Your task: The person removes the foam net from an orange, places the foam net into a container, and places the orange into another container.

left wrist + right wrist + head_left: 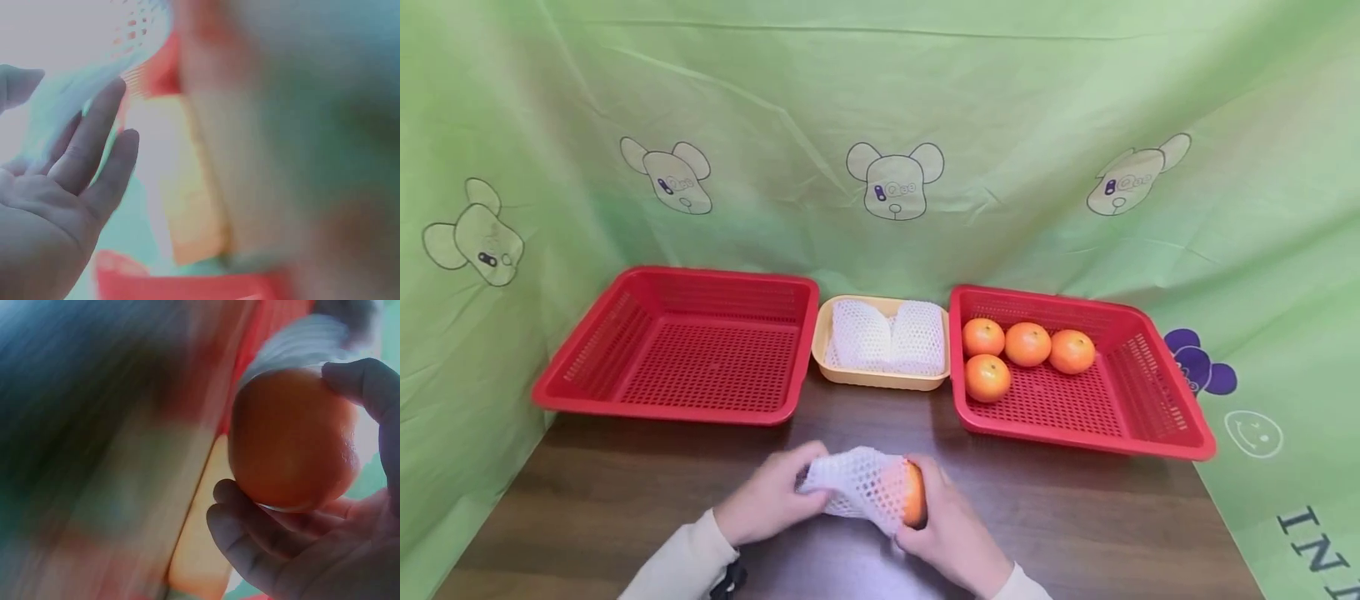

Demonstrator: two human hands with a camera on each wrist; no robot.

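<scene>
Above the table, in the head view, an orange (914, 495) sits partly inside a white foam net sleeve (859, 482). My right hand (951, 525) grips the orange from its right side, thumb and fingers curled round it; the right wrist view shows the bare end of the orange (294, 440) against the fingers. At the other end, my left hand (778, 496) pinches the sleeve between thumb and fingers. The left wrist view shows the sleeve (81, 81) passing between the left thumb and fingers, washed out by glare.
At the back left stands a red basket (670, 413) with nothing in it. A yellow tray (880, 380) with folded foam net sleeves (891, 337) is in the middle. The red basket (1172, 450) at the right holds several oranges (1028, 344). Green cloth (775, 100) hangs behind.
</scene>
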